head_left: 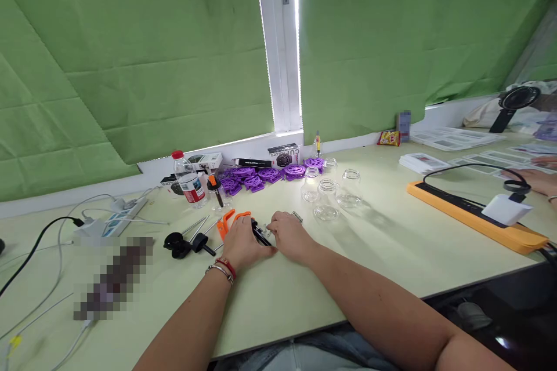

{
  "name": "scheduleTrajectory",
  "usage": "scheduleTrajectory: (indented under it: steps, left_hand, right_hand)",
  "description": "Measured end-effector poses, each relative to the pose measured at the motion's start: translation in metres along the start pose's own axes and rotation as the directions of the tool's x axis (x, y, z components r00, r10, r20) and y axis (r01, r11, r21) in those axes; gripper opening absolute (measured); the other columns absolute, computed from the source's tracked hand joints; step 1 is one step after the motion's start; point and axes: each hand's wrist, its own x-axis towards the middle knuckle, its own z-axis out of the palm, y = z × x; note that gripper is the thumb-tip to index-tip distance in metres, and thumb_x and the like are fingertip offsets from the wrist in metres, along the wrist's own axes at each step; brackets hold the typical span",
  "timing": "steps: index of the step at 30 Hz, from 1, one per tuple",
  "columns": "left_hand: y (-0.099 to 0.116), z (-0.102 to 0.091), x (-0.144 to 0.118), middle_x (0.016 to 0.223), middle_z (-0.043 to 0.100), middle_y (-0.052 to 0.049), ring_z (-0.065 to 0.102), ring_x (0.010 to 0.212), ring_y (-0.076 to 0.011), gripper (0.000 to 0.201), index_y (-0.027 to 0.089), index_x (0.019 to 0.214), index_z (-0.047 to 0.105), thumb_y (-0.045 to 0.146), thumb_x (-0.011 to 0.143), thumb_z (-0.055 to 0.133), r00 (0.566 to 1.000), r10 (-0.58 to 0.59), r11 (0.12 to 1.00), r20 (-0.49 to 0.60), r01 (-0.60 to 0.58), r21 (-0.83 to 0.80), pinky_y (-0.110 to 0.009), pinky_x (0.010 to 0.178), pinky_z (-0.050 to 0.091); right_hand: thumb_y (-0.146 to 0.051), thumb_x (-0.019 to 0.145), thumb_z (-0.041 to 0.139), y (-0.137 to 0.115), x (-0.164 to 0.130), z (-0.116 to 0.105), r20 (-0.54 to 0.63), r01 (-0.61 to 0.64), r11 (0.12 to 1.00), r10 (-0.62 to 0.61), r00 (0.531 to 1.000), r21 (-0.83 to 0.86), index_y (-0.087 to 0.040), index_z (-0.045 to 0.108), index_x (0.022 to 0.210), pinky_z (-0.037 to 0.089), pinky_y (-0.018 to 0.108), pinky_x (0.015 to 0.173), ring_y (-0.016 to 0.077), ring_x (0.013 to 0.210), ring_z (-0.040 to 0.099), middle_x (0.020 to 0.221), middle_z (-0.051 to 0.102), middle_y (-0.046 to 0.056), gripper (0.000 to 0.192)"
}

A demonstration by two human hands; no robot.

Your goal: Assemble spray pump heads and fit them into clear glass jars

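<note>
Head view: on a pale green table, the left hand curls closed over an orange-and-black clamp tool, which pokes out at 12 o'clock. The right hand rests touching the tool's black tip, fingers bent; grip unclear. Glass jars stand at 1 o'clock; open tabletop lies toward 5 o'clock.

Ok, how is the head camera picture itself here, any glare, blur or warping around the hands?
Head view: bright daylight burns through the white window gap between the green blinds; wide-angle warping bends the pale green table edge; the left hand and right hand on the small black-and-orange tool are evenly lit but soft; the clear glass jars cast faint shadows; one patch at left is pixelated.
</note>
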Motion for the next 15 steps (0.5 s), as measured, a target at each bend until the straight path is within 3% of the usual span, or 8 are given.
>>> scheduleTrajectory:
  steps: [7, 15]
  left_hand:
    - [-0.001, -0.005, -0.005, 0.108, 0.053, -0.012, 0.049, 0.105, -0.0322, 0.081, 0.016, 0.109, 0.046, 0.053, 0.042, 0.07, 0.985, 0.101, 0.994, -0.137, -0.093, 0.06, -0.04, 0.085, 0.04]
    - [-0.008, -0.01, -0.01, 0.127, 0.042, -0.018, 0.037, 0.12, -0.0367, 0.096, 0.012, 0.127, 0.034, 0.052, 0.047, 0.07, 0.954, 0.147, 0.986, -0.261, -0.121, 0.111, -0.048, 0.097, 0.032]
  right_hand:
    - [-0.005, 0.07, 0.056, 0.004, -0.001, -0.005, 0.036, -0.04, 0.996, 0.043, 0.998, -0.079, -0.021, 0.072, 0.094, 0.033, 0.03, 0.079, 0.0181, 0.087, 0.047, 0.098, 0.057, 0.006, 0.033]
    - [-0.013, 0.07, 0.061, -0.002, -0.002, -0.004, 0.102, 0.036, 0.98, -0.016, 0.995, -0.197, -0.019, 0.072, 0.08, 0.029, 0.036, 0.082, 0.0237, 0.096, 0.044, 0.102, 0.056, 0.009, 0.016]
